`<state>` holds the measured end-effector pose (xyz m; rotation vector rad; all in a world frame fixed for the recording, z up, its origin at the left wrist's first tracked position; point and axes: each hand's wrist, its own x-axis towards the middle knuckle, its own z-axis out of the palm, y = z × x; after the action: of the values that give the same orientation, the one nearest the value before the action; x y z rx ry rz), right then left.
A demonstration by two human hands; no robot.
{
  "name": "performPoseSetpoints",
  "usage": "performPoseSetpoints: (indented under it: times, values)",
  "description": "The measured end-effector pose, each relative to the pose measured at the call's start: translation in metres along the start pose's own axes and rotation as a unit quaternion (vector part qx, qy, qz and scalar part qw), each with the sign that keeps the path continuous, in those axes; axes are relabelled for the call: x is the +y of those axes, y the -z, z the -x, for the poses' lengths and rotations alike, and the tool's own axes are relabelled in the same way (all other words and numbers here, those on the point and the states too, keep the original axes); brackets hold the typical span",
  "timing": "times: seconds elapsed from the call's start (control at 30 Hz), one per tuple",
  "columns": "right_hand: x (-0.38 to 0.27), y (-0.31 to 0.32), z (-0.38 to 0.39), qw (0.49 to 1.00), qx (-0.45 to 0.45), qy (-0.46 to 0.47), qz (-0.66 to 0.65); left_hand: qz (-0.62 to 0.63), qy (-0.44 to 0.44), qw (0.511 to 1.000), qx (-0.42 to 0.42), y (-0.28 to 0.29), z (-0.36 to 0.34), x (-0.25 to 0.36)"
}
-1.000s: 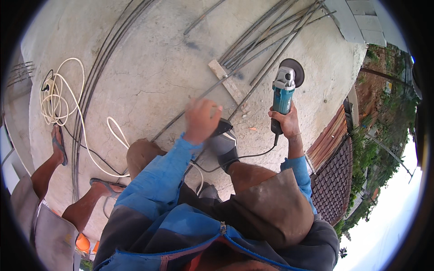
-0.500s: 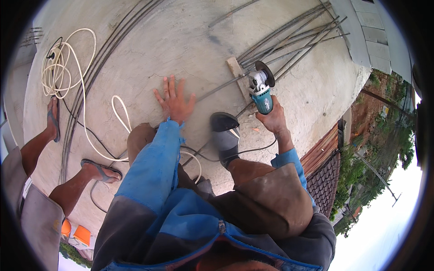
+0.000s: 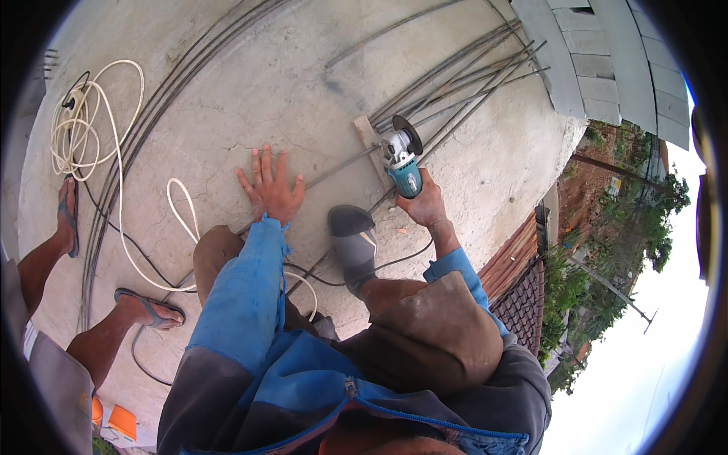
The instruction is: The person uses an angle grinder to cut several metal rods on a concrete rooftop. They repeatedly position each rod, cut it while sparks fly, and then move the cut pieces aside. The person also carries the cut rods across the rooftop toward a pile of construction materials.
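My right hand [image 3: 425,201] is wrapped round the teal body of an angle grinder [image 3: 407,179]. The grinder's dark round disc [image 3: 408,136] points away from me and stands beside a small wooden block [image 3: 368,142]. A thin steel rod [image 3: 337,167] runs along the concrete toward that block, where the grinder's head hides part of it. My left hand [image 3: 271,191] lies with fingers spread, palm down on the concrete beside the rod and holding nothing. My shoe [image 3: 353,239] rests between the two hands, near another rod on the floor.
Several steel rods [image 3: 462,80] lie beyond the grinder. Long dark rods [image 3: 144,121] curve along the left, beside a coiled white cable [image 3: 76,140]. Another person's sandalled foot [image 3: 155,311] stands at left. A dark cord [image 3: 394,271] passes my shoe. The slab's edge drops off at right, above roofs [image 3: 523,303].
My view has shifted, so the scene sits further left and mostly a little lower. Both hands keep about the same places on the floor and grinder.
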<state>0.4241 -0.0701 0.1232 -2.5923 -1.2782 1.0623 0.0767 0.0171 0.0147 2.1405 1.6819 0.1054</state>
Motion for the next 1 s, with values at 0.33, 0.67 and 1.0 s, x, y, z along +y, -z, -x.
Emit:
performPoseSetpoints:
  times: [0.33, 0.67, 1.0]
  values:
    - [0.0, 0.001, -0.002, 1.0, 0.016, 0.001, -0.001, 0.022, 0.008, 0.999, -0.028, 0.005, -0.001, 0.001]
    - [0.001, -0.005, -0.005, 1.0, 0.023, 0.02, 0.004, 0.017, 0.007, 0.999, -0.038, 0.008, -0.003, 0.0]
    - [0.002, -0.011, -0.006, 0.999, 0.04, 0.031, 0.004, 0.021, 0.0, 1.0, 0.0, -0.001, -0.001, -0.002]
